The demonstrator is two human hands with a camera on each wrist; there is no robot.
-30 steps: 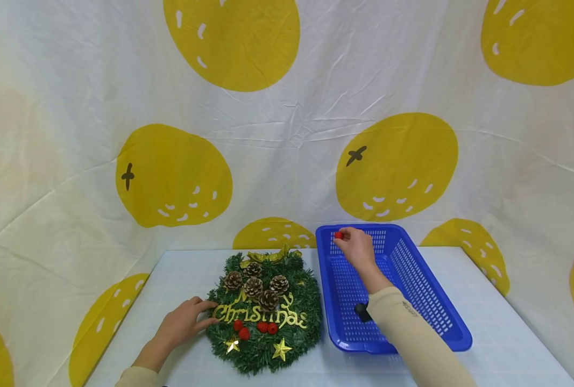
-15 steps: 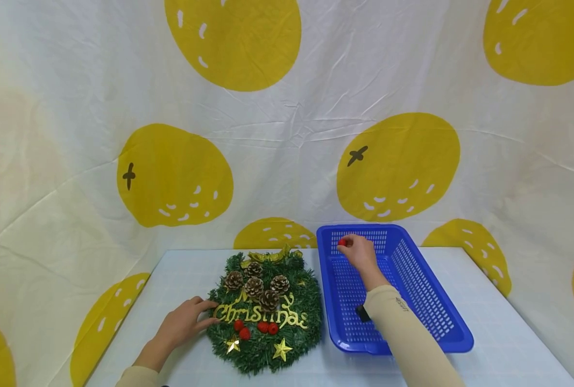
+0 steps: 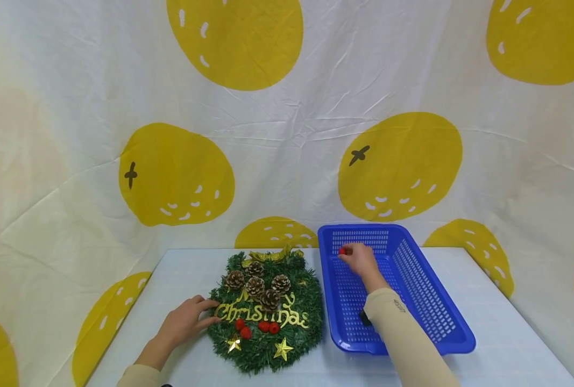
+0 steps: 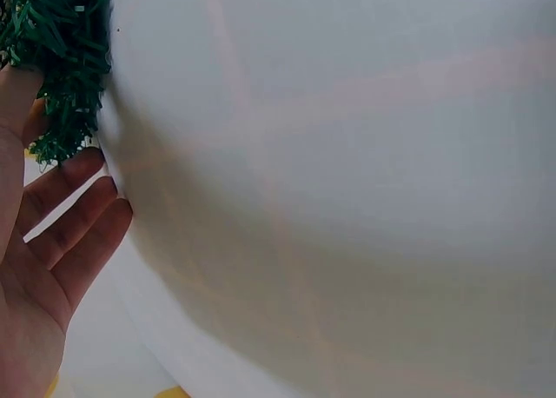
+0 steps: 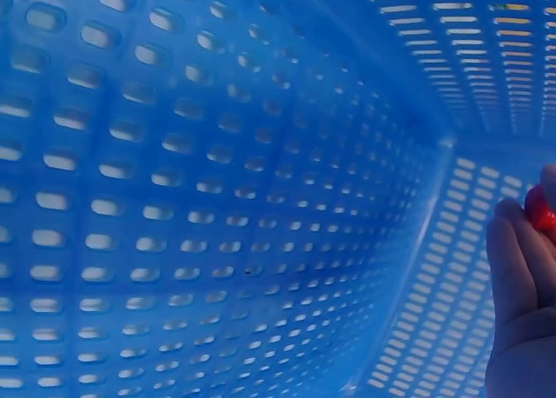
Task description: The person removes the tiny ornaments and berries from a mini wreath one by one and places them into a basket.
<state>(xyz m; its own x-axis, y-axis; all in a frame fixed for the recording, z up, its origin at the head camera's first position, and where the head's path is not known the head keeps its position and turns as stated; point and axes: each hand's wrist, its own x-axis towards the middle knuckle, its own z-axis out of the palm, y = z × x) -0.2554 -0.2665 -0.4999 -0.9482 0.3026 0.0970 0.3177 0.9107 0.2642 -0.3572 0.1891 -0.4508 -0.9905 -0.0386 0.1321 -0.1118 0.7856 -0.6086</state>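
My right hand (image 3: 360,260) pinches a small red berry ornament (image 3: 342,251) between thumb and fingertips, inside the far end of the blue plastic basket (image 3: 324,301). In the right wrist view the red berry (image 5: 540,208) shows partly behind the fingers, close to the perforated end wall. On the table's left lies a green Christmas wreath (image 3: 293,352) bearing gold "Christmas" lettering, several pinecones (image 3: 255,286), red berries (image 3: 245,333) and gold stars (image 3: 283,349). My left hand (image 3: 185,321) rests at the wreath's left edge, fingers extended and touching the greenery.
A gold ribbon (image 3: 272,257) sits at the wreath's far end. The basket stands close to the wreath's right side. Behind the white table (image 3: 190,269) hangs a white cloth (image 3: 287,177) printed with yellow fruit.
My right hand has lowered with the red berry, from the rim's height down into the basket. My left hand keeps its place at the wreath.
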